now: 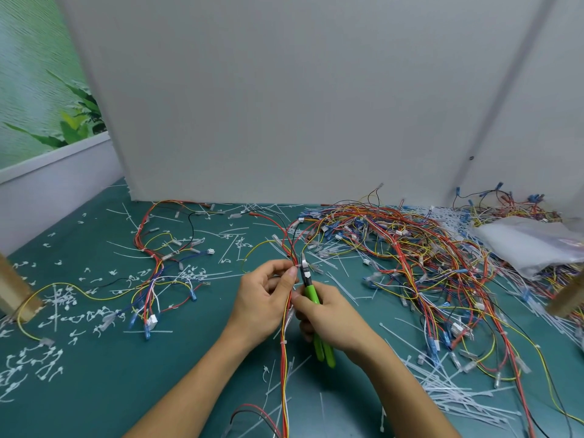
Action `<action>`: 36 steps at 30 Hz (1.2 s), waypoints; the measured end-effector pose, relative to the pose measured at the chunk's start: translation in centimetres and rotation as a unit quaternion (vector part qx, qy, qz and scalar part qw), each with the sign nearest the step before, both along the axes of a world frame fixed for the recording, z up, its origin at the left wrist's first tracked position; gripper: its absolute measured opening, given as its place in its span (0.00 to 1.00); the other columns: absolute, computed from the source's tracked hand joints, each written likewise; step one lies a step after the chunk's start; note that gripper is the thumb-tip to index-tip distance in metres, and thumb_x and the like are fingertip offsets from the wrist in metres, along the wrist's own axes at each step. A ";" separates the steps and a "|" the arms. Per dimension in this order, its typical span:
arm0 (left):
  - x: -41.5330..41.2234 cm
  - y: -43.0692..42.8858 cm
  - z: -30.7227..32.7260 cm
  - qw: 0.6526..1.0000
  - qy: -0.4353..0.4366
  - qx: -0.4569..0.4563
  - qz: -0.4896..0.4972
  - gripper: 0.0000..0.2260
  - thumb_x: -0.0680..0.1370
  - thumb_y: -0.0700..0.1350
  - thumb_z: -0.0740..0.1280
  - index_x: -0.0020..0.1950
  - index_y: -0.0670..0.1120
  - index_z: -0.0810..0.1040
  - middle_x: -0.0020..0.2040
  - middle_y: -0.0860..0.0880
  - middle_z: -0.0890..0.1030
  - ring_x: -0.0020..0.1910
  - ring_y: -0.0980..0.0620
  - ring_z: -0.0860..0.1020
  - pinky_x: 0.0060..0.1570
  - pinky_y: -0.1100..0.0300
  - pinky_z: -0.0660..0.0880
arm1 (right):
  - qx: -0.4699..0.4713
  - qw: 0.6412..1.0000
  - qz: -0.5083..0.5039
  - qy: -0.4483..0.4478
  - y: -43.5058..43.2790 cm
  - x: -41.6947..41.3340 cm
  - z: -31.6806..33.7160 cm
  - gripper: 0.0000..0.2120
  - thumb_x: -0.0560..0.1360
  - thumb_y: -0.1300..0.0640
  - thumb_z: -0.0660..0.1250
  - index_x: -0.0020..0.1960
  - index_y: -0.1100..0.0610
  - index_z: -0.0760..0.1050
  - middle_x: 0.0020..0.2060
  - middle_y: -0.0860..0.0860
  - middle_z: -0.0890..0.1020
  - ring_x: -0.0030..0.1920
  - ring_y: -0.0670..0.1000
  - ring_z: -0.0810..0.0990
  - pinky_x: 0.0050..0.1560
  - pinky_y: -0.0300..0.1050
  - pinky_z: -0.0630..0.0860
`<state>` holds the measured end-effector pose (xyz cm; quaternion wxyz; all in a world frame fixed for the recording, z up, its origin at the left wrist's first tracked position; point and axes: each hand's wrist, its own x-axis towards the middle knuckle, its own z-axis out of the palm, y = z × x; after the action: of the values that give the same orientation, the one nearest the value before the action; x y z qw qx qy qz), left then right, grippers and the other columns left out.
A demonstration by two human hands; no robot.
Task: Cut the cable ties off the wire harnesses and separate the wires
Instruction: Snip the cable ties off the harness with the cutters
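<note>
A wire harness (285, 371) of red, yellow and white wires runs from the near edge up between my hands. My left hand (262, 301) pinches the bundle near its upper part, thumb on top. My right hand (328, 317) grips green-handled cutters (311, 294); their metal jaws point up beside the bundle, just right of my left thumb. A white cable tie (282, 342) wraps the bundle below my hands.
A big tangle of harnesses (410, 257) fills the right of the green mat, with a clear plastic bag (531, 245) on it. A spread harness (158, 273) lies at the left. Cut white ties (60, 311) litter the mat. A white panel (284, 105) stands behind.
</note>
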<state>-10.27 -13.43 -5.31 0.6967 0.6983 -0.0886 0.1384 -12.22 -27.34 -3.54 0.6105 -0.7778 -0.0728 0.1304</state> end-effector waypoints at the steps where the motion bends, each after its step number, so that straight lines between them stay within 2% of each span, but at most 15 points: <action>1: 0.0 0.0 0.0 1.000 -0.001 0.001 0.001 0.06 0.79 0.39 0.69 0.50 0.50 0.81 0.42 0.56 0.86 0.39 0.60 0.83 0.38 0.67 0.77 | -0.001 1.000 0.001 0.003 0.0 0.0 0.0 0.11 0.83 0.56 0.62 0.42 0.55 0.69 0.27 0.47 0.69 0.26 0.49 0.69 0.30 0.45 0.71; 6: -0.1 0.0 0.0 1.000 -0.006 0.009 0.005 0.06 0.79 0.38 0.69 0.50 0.49 0.81 0.43 0.57 0.86 0.41 0.60 0.83 0.40 0.68 0.77 | -0.006 1.000 -0.003 0.007 0.1 -0.1 0.0 0.13 0.84 0.55 0.62 0.42 0.55 0.68 0.25 0.46 0.68 0.22 0.47 0.68 0.26 0.40 0.67; 11: -0.2 0.0 0.1 1.000 -0.007 0.008 0.007 0.06 0.79 0.38 0.69 0.50 0.49 0.81 0.42 0.57 0.86 0.41 0.60 0.83 0.40 0.69 0.77 | -0.001 1.000 -0.004 0.013 0.1 -0.1 0.1 0.13 0.85 0.54 0.61 0.41 0.54 0.67 0.24 0.44 0.68 0.21 0.47 0.66 0.25 0.39 0.66; 15: -0.2 -0.1 0.2 1.000 -0.010 0.011 0.010 0.06 0.79 0.38 0.69 0.49 0.50 0.81 0.42 0.57 0.86 0.40 0.60 0.83 0.40 0.68 0.77 | -0.011 1.000 -0.001 0.008 0.1 -0.3 0.3 0.13 0.84 0.55 0.62 0.42 0.54 0.68 0.25 0.44 0.69 0.22 0.47 0.68 0.27 0.42 0.67; 21: -0.2 -0.1 0.2 1.000 -0.004 0.014 0.005 0.05 0.79 0.38 0.69 0.50 0.48 0.81 0.42 0.56 0.86 0.39 0.59 0.83 0.39 0.67 0.78 | -0.018 1.000 0.010 0.016 -0.2 -0.2 0.4 0.10 0.83 0.55 0.62 0.43 0.55 0.69 0.27 0.45 0.70 0.26 0.50 0.70 0.35 0.51 0.72; 28: -0.3 -0.1 0.2 1.000 -0.003 0.014 0.003 0.06 0.79 0.38 0.69 0.49 0.49 0.81 0.41 0.57 0.86 0.38 0.60 0.83 0.38 0.67 0.78 | -0.016 1.000 -0.007 0.024 -0.2 -0.2 0.3 0.14 0.84 0.54 0.62 0.40 0.53 0.69 0.25 0.45 0.69 0.23 0.47 0.67 0.26 0.40 0.67; 33: -0.3 -0.1 0.2 1.000 -0.003 0.011 -0.001 0.06 0.79 0.37 0.69 0.49 0.49 0.81 0.42 0.57 0.86 0.39 0.60 0.83 0.38 0.68 0.78 | -0.004 1.000 -0.003 0.025 -0.2 -0.3 0.3 0.14 0.85 0.55 0.61 0.40 0.53 0.68 0.25 0.45 0.69 0.23 0.47 0.66 0.25 0.39 0.66; 36: -0.2 -0.1 0.2 1.000 -0.004 0.014 0.001 0.06 0.79 0.37 0.69 0.49 0.49 0.81 0.42 0.56 0.86 0.39 0.59 0.83 0.39 0.67 0.78 | -0.007 1.000 0.002 0.022 0.1 -0.3 0.1 0.14 0.84 0.54 0.60 0.40 0.53 0.68 0.25 0.45 0.69 0.23 0.48 0.67 0.27 0.41 0.67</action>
<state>-10.51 -13.52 -5.09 0.6867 0.7073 -0.0924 0.1404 -12.51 -27.27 -3.40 0.6065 -0.7787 -0.0598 0.1488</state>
